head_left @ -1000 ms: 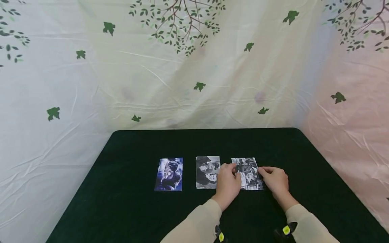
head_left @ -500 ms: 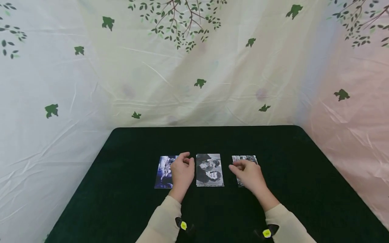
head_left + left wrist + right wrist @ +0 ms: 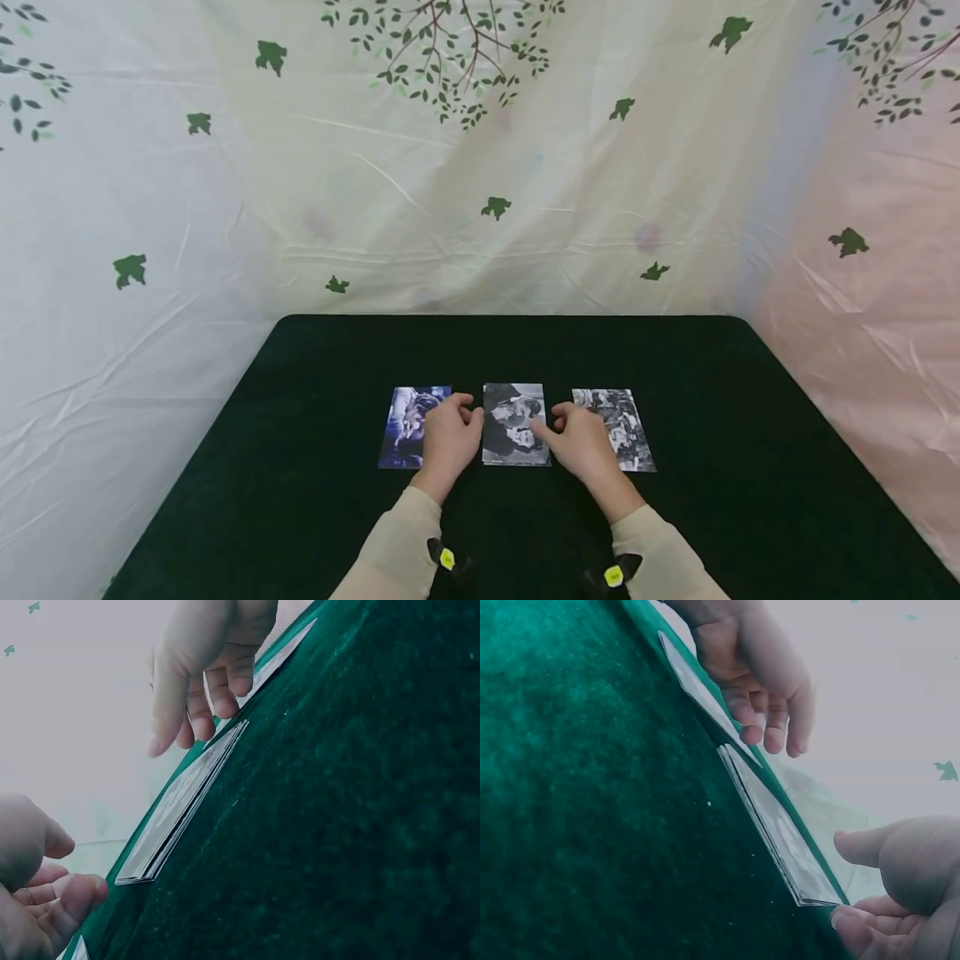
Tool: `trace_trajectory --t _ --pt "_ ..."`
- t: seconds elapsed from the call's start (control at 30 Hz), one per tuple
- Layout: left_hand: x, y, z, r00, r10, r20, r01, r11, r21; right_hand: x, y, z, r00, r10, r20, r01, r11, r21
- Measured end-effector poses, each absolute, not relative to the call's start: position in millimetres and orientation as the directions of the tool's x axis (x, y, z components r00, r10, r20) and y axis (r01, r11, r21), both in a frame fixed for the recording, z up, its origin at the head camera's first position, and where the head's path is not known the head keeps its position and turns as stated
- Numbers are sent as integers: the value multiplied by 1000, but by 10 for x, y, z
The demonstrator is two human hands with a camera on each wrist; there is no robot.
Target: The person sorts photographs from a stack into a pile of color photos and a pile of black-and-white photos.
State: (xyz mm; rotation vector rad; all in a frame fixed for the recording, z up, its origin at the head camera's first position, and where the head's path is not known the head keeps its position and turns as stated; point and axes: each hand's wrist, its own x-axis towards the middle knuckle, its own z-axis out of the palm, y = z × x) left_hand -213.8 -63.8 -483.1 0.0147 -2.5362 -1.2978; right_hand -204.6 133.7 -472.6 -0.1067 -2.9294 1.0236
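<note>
Three picture cards or small stacks lie in a row. At the left is a blue-violet photo card (image 3: 404, 427), its right side partly covered by my left hand (image 3: 450, 437). That hand hovers left of the middle stack of black-and-white photo cards (image 3: 510, 442), fingers loosely bent, holding nothing. Several layers show along the stack's edge (image 3: 180, 806) in the left wrist view. My right hand (image 3: 583, 446) is at the stack's right edge, its thumb and fingers apart; a fingertip is close to a corner (image 3: 817, 896). Behind it lies another black-and-white photo card (image 3: 633, 437), partly hidden.
A dark green cloth covers the table (image 3: 300, 375). Behind it hangs a pale curtain (image 3: 420, 192) printed with leaves and branches. Dark wrist bands with yellow tags, such as the left band (image 3: 444, 557), sit at both sleeves.
Both hands have left the right-hand card. The left hand moved left to between the blue card and the middle stack; the right hand then moved left to the middle stack's right edge.
</note>
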Motion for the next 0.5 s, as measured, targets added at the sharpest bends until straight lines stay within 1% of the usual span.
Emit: trace_trajectory --t 0.17,0.3,0.37,0.5 --pt "-2112 -642 -4805 -969 -98 228 116 632 766 -2050 1296 -4772 -998 64 -12 57 785 -617" --pt "-2106 -610 -4781 -980 -80 185 91 640 763 -2059 1291 -4770 -998 63 -17 60 794 -605" --pt "-2102 -596 -4782 -984 -78 158 72 641 764 -2062 1292 -4776 -998 65 -23 66 797 -600" --pt "-2093 -578 -4801 -986 -81 144 54 667 743 -2055 1283 -4804 -997 63 -40 74 803 -592"
